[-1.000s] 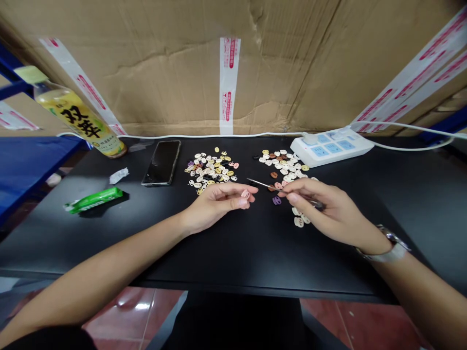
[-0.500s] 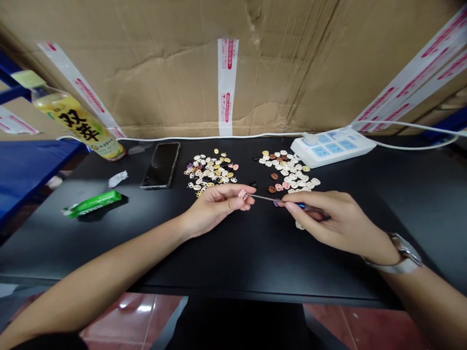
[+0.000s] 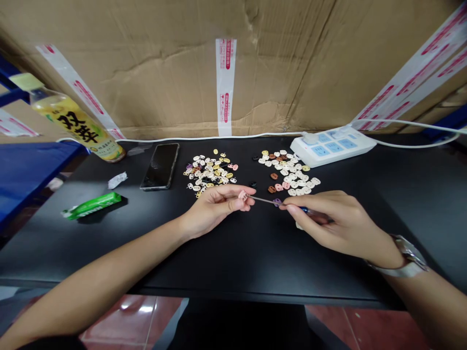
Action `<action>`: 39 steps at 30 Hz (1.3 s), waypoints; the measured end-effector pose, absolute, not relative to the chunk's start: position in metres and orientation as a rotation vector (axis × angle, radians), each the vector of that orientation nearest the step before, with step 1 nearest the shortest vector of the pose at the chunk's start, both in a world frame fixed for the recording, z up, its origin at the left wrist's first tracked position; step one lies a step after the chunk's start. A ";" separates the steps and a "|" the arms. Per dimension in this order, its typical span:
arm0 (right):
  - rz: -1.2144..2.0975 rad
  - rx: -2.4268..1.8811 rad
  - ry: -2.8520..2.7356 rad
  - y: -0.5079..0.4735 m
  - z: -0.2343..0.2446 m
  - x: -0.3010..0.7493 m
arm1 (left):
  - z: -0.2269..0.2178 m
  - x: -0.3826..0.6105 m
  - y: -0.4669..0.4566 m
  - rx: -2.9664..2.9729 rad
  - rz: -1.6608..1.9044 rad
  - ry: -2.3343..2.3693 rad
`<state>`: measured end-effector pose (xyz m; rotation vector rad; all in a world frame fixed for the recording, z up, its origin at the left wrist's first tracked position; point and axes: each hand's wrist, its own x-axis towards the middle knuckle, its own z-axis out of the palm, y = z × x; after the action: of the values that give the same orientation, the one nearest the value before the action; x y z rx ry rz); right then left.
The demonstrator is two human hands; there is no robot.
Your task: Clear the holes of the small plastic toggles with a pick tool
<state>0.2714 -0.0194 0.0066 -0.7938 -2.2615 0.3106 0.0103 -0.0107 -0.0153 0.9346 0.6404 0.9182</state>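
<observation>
My left hand pinches a small pink button-like piece between thumb and fingers. My right hand grips a thin metal pick with a blue handle; its tip touches the pink piece. A purple piece lies on the black table under the pick. Behind my left hand lies a pile of small white, yellow and pink pieces. Another pile of white, brown and pink pieces lies behind my right hand.
A black phone lies left of the piles, with a green candy pack, a crumpled wrapper and a tea bottle further left. A white power strip sits back right. Cardboard walls the back.
My right hand drew back from the right pile and brought the pick's tip across to the pink piece held in my left hand. The left hand barely moved.
</observation>
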 end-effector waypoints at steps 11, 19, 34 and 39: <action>0.240 -0.796 -2.290 -0.021 0.008 0.268 | -0.020 0.009 -0.007 0.996 0.914 0.632; 0.122 -0.739 -2.326 -0.022 0.008 0.263 | -0.024 0.006 -0.008 1.112 0.953 0.699; -0.274 -0.580 -2.495 -0.028 0.003 0.268 | -0.027 0.006 -0.012 1.308 0.945 0.787; -0.241 -0.588 -2.476 -0.030 0.002 0.265 | -0.026 0.007 -0.012 1.328 0.928 0.788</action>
<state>0.2651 -0.0295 0.0023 -0.5878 -2.4762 -0.2407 0.0071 -0.0120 -0.0257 1.3281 0.7884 0.9281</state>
